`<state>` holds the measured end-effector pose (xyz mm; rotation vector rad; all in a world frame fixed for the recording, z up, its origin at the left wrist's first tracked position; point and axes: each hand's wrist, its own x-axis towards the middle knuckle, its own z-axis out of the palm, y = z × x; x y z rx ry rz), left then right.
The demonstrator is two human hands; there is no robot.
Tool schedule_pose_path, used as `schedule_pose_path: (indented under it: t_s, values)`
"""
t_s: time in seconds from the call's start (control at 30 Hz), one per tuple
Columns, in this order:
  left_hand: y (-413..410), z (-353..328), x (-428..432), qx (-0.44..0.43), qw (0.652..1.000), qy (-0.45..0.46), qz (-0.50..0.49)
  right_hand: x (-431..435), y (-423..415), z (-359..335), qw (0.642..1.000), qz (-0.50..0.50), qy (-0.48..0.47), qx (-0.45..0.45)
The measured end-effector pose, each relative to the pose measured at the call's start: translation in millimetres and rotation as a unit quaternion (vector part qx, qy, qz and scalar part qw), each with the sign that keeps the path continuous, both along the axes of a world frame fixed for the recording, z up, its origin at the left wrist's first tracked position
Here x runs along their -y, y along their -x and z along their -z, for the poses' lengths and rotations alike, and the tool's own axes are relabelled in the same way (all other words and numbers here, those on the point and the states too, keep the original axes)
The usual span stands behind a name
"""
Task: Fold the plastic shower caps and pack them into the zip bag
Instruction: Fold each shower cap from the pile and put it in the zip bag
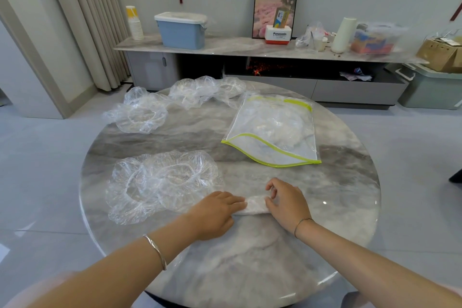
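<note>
1. The left hand (pixel 217 212) lies palm down at lower centre of the frame. Its grip is spread, with straight fingers pressing flat on the left end of the folded shower cap (pixel 255 205).
2. The right hand (pixel 287 204) is just right of it. Its grip is curled, the fingertips pinching the right end of that same narrow bundle.
3. The folded shower cap lies on the round marble counter (pixel 337 182), between the two hands.
4. The zip bag (pixel 275 130), clear with yellow-green edging, lies flat at centre right of the frame, above the hands and apart from them. Crumpled clear plastic shows inside it.
5. A spread shower cap (pixel 160 182) lies at centre left, its edge touching the left hand.
6. A second shower cap (pixel 140 114) sits at the counter's upper left rim.
7. A heap of shower caps (pixel 205 91) lies at the top edge of the counter, near the bag's upper corner.
</note>
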<state>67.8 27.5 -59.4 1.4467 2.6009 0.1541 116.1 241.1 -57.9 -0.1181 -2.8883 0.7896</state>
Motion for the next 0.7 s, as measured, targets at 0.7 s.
schedule_pose_path:
  t_s: [0.7]
  values:
    - [0.6, -15.2, -13.4, 0.051, 0.992, 0.039, -0.105, 18.6, -7.5, 7.9, 0.97, -0.178, -0.163, 0.025]
